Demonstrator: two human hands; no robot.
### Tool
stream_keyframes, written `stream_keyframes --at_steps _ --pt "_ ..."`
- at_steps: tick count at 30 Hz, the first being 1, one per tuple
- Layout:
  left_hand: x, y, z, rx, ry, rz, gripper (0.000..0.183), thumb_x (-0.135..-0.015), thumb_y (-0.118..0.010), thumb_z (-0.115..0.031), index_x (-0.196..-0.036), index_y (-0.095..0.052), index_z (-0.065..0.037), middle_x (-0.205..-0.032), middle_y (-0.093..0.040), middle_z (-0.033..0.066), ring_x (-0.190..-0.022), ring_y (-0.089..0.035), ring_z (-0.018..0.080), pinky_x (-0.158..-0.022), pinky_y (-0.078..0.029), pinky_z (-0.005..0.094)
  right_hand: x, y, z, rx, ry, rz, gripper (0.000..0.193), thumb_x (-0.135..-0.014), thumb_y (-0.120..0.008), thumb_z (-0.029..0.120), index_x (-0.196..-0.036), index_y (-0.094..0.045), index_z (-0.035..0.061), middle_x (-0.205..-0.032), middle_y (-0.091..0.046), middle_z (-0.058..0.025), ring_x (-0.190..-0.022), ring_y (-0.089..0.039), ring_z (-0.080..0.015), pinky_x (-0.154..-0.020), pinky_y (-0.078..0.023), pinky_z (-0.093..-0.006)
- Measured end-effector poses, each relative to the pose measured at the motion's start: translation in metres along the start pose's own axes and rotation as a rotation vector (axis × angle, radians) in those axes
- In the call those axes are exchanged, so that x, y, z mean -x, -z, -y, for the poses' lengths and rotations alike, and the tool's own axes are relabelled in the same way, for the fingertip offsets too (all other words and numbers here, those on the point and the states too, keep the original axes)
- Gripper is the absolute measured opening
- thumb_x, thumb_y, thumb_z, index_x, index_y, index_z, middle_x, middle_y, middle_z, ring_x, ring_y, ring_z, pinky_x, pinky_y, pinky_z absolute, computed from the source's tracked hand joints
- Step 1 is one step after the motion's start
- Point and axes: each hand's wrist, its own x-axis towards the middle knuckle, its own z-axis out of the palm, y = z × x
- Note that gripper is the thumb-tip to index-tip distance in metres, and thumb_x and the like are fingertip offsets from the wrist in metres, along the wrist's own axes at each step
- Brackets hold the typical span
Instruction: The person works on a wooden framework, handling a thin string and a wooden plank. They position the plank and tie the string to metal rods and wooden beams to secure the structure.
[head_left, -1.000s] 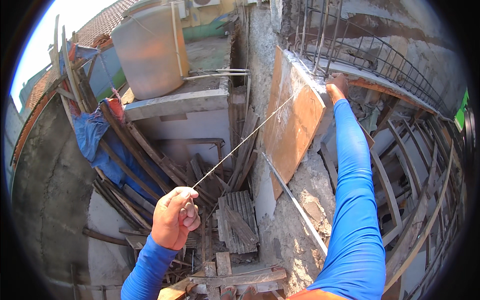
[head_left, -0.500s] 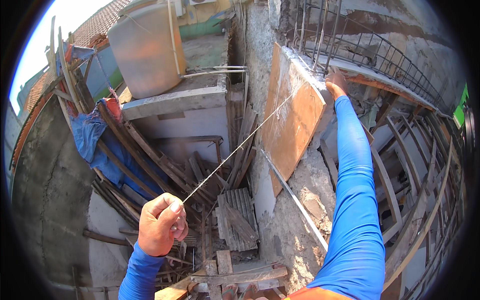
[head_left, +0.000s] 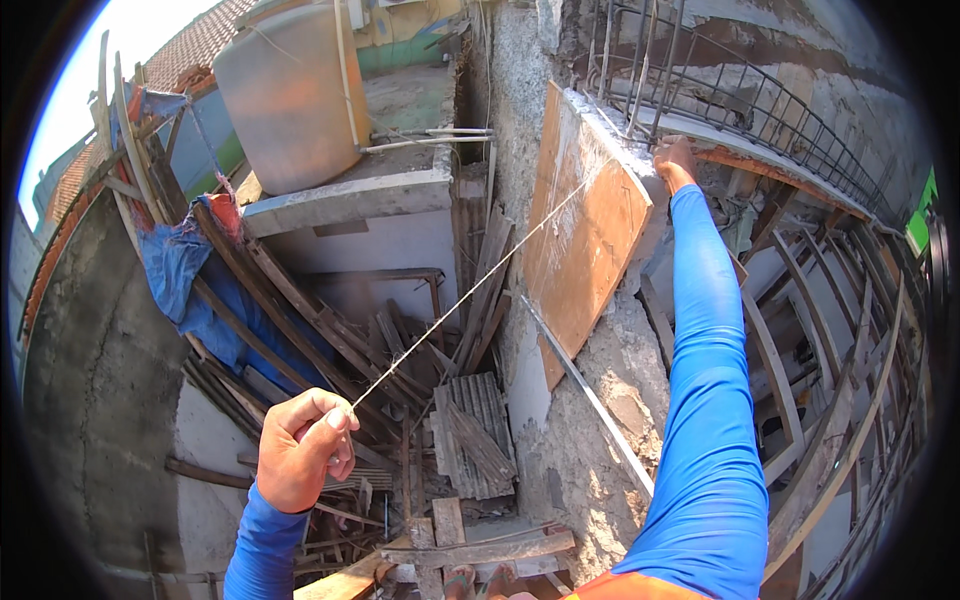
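My left hand [head_left: 303,450] pinches the end of a thin, pale string [head_left: 452,308] between thumb and fingers. The string stretches taut, up and to the right, across the face of a brown plywood panel [head_left: 590,240] smeared with white. My right hand [head_left: 675,163] reaches far forward with curled fingers at the panel's upper right corner. It rests beside the foot of upright steel rods [head_left: 668,70] rising from a whitish ledge. What those fingers close on is hidden. A long, pale strip [head_left: 590,392] leans diagonally against the panel's lower edge.
A rebar cage [head_left: 770,110] runs along the right. A big translucent tank [head_left: 290,105] stands on a concrete slab at the far left. Below lie old timbers [head_left: 300,300], a blue tarp [head_left: 175,270] and corrugated sheet [head_left: 475,440]. My feet [head_left: 460,580] are on planks low down.
My left hand has drawn slightly left with the string, which stays stretched. My right hand keeps its place at the panel's corner.
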Motion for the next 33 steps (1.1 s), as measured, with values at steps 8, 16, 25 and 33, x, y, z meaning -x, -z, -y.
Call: stream_keyframes --at_steps 8,16,25,33 --pt "0.014 0.022 -0.009 -0.02 -0.003 -0.035 0.018 -0.097 -0.06 -0.011 -0.084 -0.059 0.002 -0.061 -0.056 0.0038 -0.048 -0.049 0.0075 -0.044 -0.042 0.0242 0.032 0.016 0.036 0.185 -0.261 -0.112 0.035 -0.093 -0.063 0.034 -0.116 -0.067 0.0071 -0.11 -0.072 -0.0202 -0.104 -0.068 -0.0362 -0.089 -0.052 -0.0413" --pt "0.047 0.041 -0.019 -0.179 -0.011 -0.098 0.021 -0.095 -0.064 -0.012 -0.08 -0.059 0.002 -0.069 -0.059 0.0062 -0.05 -0.053 0.0081 -0.045 -0.045 0.0231 0.042 0.023 0.031 0.161 0.024 -0.115 0.029 -0.097 -0.05 0.035 -0.115 -0.069 0.0219 -0.114 -0.071 -0.0127 -0.107 -0.068 -0.0333 -0.089 -0.051 -0.0429" --pt "0.079 0.068 -0.028 -0.282 -0.044 -0.141 0.023 -0.092 -0.067 -0.014 -0.079 -0.06 0.003 -0.07 -0.06 0.0092 -0.051 -0.057 0.0109 -0.043 -0.045 0.0236 0.046 0.021 0.029 0.128 0.077 -0.125 0.031 -0.095 -0.056 0.032 -0.118 -0.069 0.0174 -0.117 -0.071 -0.0112 -0.107 -0.067 -0.0325 -0.091 -0.051 -0.0423" --pt "0.071 0.067 -0.03 -0.32 -0.088 -0.134 0.025 -0.092 -0.068 -0.016 -0.077 -0.059 0.002 -0.068 -0.059 0.0086 -0.049 -0.054 0.01 -0.042 -0.043 0.0232 0.039 0.019 0.003 -0.151 0.196 -0.037 0.041 -0.082 -0.071 0.03 -0.111 -0.065 0.002 -0.103 -0.07 -0.0143 -0.094 -0.067 -0.0236 -0.086 -0.051 -0.0342"
